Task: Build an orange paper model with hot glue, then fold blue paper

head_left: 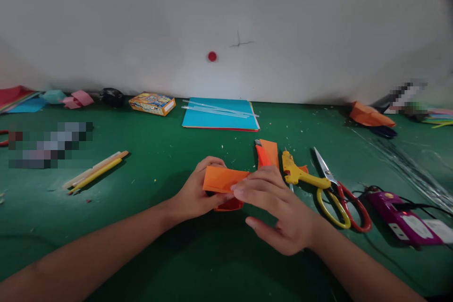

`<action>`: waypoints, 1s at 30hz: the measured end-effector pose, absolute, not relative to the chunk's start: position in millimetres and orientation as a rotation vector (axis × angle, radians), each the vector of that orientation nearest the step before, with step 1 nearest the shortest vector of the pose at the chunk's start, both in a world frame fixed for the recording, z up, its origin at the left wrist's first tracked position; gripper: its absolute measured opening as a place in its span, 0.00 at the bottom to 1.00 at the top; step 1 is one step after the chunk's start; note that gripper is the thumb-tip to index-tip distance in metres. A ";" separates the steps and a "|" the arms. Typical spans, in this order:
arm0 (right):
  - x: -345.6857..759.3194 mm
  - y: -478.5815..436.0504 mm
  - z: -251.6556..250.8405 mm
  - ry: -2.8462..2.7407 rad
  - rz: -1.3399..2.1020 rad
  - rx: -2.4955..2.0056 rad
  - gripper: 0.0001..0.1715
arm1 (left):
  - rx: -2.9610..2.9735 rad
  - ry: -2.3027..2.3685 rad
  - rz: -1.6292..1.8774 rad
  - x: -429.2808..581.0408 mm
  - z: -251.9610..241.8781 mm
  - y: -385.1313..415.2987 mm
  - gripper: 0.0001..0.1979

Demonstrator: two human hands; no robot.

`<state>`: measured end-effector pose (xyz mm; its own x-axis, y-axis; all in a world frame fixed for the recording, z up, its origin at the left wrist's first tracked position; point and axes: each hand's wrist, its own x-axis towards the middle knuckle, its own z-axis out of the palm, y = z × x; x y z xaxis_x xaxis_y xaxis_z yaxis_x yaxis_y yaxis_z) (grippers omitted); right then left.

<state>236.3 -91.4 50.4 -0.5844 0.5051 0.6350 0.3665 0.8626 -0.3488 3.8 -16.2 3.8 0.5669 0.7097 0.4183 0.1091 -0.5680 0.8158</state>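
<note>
My left hand [193,193] is closed around a folded piece of orange paper [222,179], held above the green table. A darker red-orange part [229,205] shows below the paper between my hands; its shape is partly hidden. My right hand [283,207] reaches over from the right, its fingers stretched and their tips against the paper's right end. The right thumb stands apart, lower down. Just beyond the right hand lie an orange utility knife [262,155] and an orange paper strip [271,151].
To the right are a yellow glue gun [295,174], scissors [336,193] and a purple power strip [403,219] with cords. Blue paper sheets [219,115] and an orange box [152,104] lie by the white wall. Glue sticks [99,172] rest on the left.
</note>
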 end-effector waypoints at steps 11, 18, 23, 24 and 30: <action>239.8 -95.1 53.9 -2.386 0.124 -0.601 0.29 | 2.009 0.588 1.070 1.3 -6.1 -12.7 0.21; 243.0 -96.4 57.1 -2.444 0.089 -0.557 0.25 | 2.006 0.561 1.095 2.9 -7.7 -11.3 0.25; 244.0 -98.7 60.7 -2.414 0.080 -0.563 0.23 | 2.106 0.517 1.122 3.5 -7.2 -11.2 0.26; 244.0 -99.4 61.3 -2.404 0.084 -0.554 0.22 | 2.129 0.501 1.134 3.4 -7.3 -11.1 0.26; 255.3 -109.6 70.7 -2.311 0.162 -0.573 0.30 | 2.236 0.498 1.120 1.4 -7.5 -11.8 0.24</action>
